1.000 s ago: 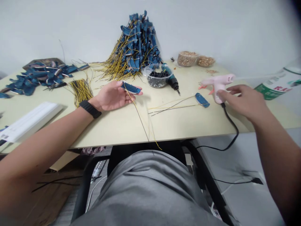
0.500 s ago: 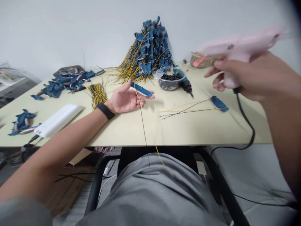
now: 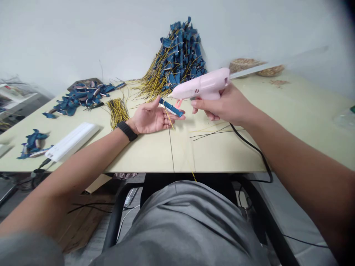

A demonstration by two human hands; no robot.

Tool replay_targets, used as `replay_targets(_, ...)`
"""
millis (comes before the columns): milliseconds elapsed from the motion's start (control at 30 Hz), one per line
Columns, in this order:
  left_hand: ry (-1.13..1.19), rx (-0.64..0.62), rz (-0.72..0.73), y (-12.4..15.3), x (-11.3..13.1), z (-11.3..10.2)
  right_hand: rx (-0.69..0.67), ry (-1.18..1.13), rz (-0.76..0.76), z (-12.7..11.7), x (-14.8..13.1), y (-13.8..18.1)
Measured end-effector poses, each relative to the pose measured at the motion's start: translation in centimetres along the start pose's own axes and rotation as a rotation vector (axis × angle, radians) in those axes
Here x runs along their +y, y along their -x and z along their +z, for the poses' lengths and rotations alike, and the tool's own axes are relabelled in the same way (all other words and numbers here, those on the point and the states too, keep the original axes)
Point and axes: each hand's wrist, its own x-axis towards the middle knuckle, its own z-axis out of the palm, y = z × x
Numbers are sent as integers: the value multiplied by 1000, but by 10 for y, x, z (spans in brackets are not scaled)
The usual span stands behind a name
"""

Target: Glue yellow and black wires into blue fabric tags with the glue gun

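My left hand lies palm up above the table. Its thumb and fingers hold a blue strip-shaped piece, pale along its lower edge, with a thin yellow and a thin black wire hanging from it toward my lap. A pink hot glue gun is in my right hand, fingers around its handle. A long translucent glue stick sticks out of its back. The gun's nozzle points left, close above the blue piece; I cannot tell whether they touch.
Blue pieces with yellow and black wires form a tall pile against the wall. More blue pieces, a wire bundle and a white power bank-like box are at left. The gun's black cord runs off the table's front edge.
My right hand has brought the glue gun from the far right leftward and down to the blue piece. My left hand keeps its hold, nearly still.
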Motion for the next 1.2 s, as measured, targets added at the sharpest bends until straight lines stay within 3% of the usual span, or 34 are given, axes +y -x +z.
replay_targets(367,-66,-38,5,3,-2,9,-15,61,24,3,6,1)
replay_targets(567,-87,4,-38,2,-2,13,-11,83,69,2,7,1)
replay_targets(800,-92,5,-63,1,-1,12,12,67,62,5,0,6)
replay_targets(967,-87,-70,-45,0,-2,10,20,75,106,5,-4,7)
replay_targets(1200,-96,-66,-30,0,-3,6,-16,145,101,-2,10,4)
